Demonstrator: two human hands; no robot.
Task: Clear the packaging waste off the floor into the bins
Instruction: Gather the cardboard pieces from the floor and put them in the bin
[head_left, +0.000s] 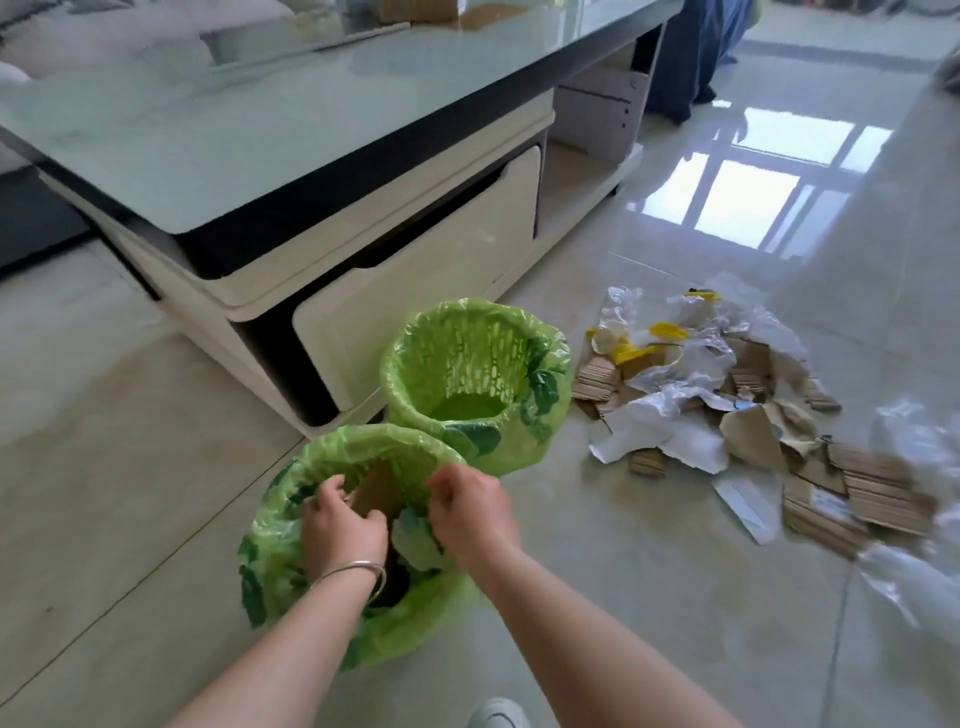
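Over the near bin (291, 525), I am gripping a cardboard piece (375, 491) with my left hand (340, 525), my right hand (470, 512) seemingly pinching its green liner (415, 540), the waste pile (727, 405) lying to the bin's right.

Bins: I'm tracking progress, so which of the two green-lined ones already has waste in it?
The near bin, under both hands: cardboard stands inside it. The far bin, by the table, shows only its bare liner.

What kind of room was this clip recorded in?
Probably a home living room: a glass-topped coffee table with drawers, a sofa behind it, and a glossy tiled floor.
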